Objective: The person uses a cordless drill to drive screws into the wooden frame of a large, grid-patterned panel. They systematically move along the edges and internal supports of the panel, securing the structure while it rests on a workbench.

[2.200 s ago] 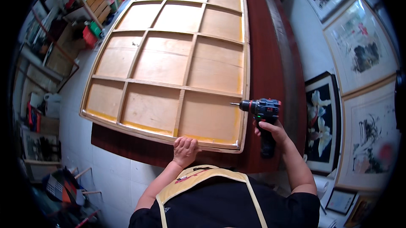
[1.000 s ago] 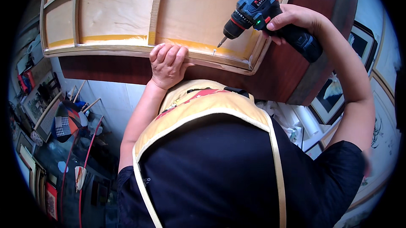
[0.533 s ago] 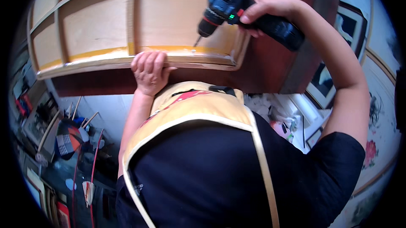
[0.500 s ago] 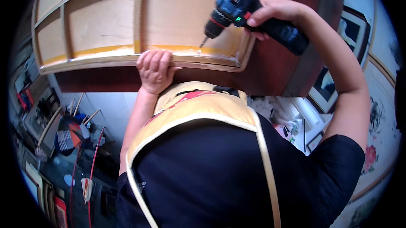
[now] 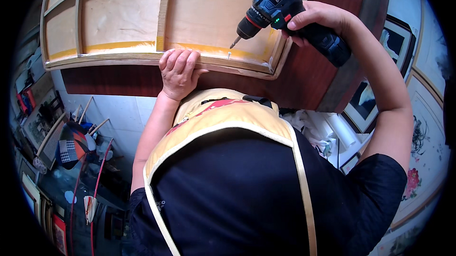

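Observation:
A wooden frame with crossbars and a thin board (image 5: pixel 119 16) spans the top of the view. My left hand (image 5: pixel 179 72) is closed over its near rail (image 5: pixel 121 59), fingers folded over the top. My right hand (image 5: pixel 317 21) grips a blue and black cordless drill (image 5: pixel 276 3), which points down and to the left. A small green light glows on its body. Just below the tip of the driver bit (image 5: pixel 233 44) a small pale screw (image 5: pixel 229 55) stands up at the near rail. Bit and screw look slightly apart.
Under the frame is a dark red-brown tabletop (image 5: pixel 327 61). White paper rolls (image 5: pixel 339 130) and framed pictures (image 5: pixel 380 90) are at the right. A patchwork-patterned item (image 5: pixel 73 146), sticks and leaning frames (image 5: pixel 32 194) crowd the lower left. My yellow apron (image 5: pixel 223 109) touches the table edge.
The drill's bit has lifted slightly away from the screw. My left hand keeps its hold on the rail. The whole view has shifted a little.

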Motion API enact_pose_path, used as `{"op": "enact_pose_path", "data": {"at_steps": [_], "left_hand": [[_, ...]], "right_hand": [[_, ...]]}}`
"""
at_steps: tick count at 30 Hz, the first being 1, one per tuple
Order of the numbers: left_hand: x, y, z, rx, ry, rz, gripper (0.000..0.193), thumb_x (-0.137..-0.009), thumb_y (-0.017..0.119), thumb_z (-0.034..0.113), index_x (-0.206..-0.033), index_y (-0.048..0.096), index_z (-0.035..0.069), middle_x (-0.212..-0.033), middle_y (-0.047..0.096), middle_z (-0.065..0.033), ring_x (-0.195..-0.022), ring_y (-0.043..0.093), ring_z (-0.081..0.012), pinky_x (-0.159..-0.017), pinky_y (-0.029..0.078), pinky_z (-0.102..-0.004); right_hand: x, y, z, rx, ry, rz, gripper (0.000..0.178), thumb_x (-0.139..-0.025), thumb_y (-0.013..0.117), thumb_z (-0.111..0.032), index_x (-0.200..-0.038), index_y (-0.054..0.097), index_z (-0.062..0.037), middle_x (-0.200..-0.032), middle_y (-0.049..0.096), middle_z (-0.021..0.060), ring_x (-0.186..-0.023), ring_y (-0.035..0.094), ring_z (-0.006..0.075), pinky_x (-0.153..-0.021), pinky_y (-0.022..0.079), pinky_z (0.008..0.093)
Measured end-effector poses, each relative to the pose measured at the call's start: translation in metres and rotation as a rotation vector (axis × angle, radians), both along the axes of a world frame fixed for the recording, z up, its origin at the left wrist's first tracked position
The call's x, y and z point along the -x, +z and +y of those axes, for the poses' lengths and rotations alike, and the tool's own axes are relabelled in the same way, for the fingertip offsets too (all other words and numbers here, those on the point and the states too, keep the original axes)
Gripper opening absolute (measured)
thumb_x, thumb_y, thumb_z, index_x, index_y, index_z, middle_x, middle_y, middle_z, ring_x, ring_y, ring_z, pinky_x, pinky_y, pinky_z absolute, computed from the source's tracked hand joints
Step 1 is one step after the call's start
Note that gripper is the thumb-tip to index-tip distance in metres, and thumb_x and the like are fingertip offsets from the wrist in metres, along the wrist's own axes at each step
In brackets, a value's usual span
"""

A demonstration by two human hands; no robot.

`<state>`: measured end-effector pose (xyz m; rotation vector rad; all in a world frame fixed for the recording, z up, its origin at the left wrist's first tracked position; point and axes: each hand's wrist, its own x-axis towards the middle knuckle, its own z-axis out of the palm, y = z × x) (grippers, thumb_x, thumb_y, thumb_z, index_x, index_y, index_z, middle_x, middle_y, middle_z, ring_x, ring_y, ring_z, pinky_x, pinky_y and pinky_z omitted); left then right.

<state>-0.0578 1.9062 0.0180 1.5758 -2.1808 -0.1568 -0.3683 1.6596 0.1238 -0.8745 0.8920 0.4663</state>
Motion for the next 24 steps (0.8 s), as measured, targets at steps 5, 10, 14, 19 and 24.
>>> {"op": "enact_pose_path", "data": {"at_steps": [5, 10, 14, 19, 24], "left_hand": [[0.001, 0.000, 0.001, -0.001, -0.005, -0.008, 0.043, -0.089, 0.064, 0.045, -0.119, 0.063, 0.014, -0.110, 0.062, -0.0016, -0.108, 0.057, -0.0209, -0.104, 0.037, -0.0420], [0.001, 0.000, -0.001, 0.004, -0.009, -0.008, 0.041, -0.088, 0.065, 0.044, -0.117, 0.063, 0.015, -0.110, 0.062, -0.0015, -0.108, 0.057, -0.0208, -0.103, 0.038, -0.0421], [0.000, 0.003, -0.003, 0.002, 0.005, -0.012, 0.040, -0.087, 0.064, 0.045, -0.114, 0.063, 0.015, -0.110, 0.061, -0.0004, -0.107, 0.057, -0.0190, -0.101, 0.038, -0.0409], [0.003, 0.004, -0.005, -0.004, 0.011, -0.005, 0.037, -0.087, 0.065, 0.044, -0.111, 0.063, 0.016, -0.107, 0.061, -0.0001, -0.106, 0.057, -0.0188, -0.101, 0.038, -0.0407], [0.002, 0.004, -0.003, -0.007, 0.013, -0.014, 0.038, -0.086, 0.065, 0.044, -0.111, 0.063, 0.015, -0.107, 0.061, -0.0001, -0.105, 0.057, -0.0185, -0.100, 0.039, -0.0399]], "right_hand": [[-0.002, -0.003, -0.001, 0.034, -0.014, 0.022, 0.036, -0.079, 0.071, -0.027, -0.099, 0.066, 0.0021, -0.085, 0.068, 0.0087, -0.066, 0.065, 0.0136, -0.061, 0.054, 0.0251], [0.000, -0.005, -0.003, 0.024, -0.006, 0.035, 0.035, -0.080, 0.071, -0.027, -0.100, 0.066, 0.0013, -0.086, 0.068, 0.0081, -0.067, 0.065, 0.0128, -0.061, 0.054, 0.0244], [-0.001, -0.007, -0.004, 0.004, 0.008, 0.006, 0.032, -0.082, 0.070, -0.026, -0.100, 0.066, 0.0000, -0.087, 0.069, 0.0073, -0.068, 0.065, 0.0122, -0.060, 0.054, 0.0241], [-0.005, -0.007, -0.004, -0.039, 0.044, 0.022, 0.031, -0.083, 0.069, -0.024, -0.100, 0.066, 0.0009, -0.086, 0.069, 0.0073, -0.068, 0.065, 0.0129, -0.061, 0.054, 0.0252], [-0.008, -0.013, -0.009, -0.049, 0.063, 0.021, 0.030, -0.083, 0.069, -0.024, -0.098, 0.066, 0.0010, -0.084, 0.069, 0.0075, -0.067, 0.065, 0.0127, -0.060, 0.054, 0.0246]]}}
